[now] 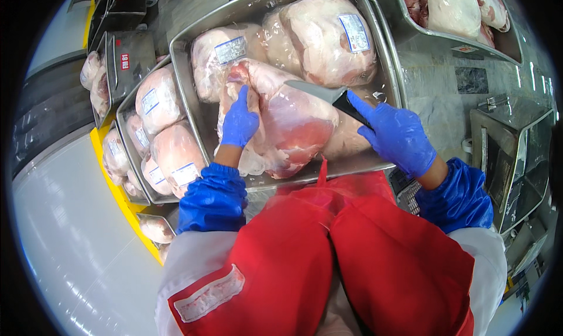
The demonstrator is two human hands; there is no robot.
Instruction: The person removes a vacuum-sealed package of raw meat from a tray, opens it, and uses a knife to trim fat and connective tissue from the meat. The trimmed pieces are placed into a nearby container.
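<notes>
My blue-gloved left hand (240, 121) grips the pale flap at the left side of a large raw meat cut (296, 133), its index finger pointing up along it. My blue-gloved right hand (394, 133) holds the black handle of a wide-bladed knife (314, 91), whose blade lies over the upper part of that cut, pointing left. The cut sits in a steel tub (183, 72) among several film-wrapped meat pieces (325, 37) with white labels, behind it and to its right.
Tubs of wrapped meat (158, 101) stand at left along a yellow edge (126, 210). Another tub with meat (446, 13) is at top right. A steel frame (507, 160) stands on the right. My red apron (281, 265) is below the tub.
</notes>
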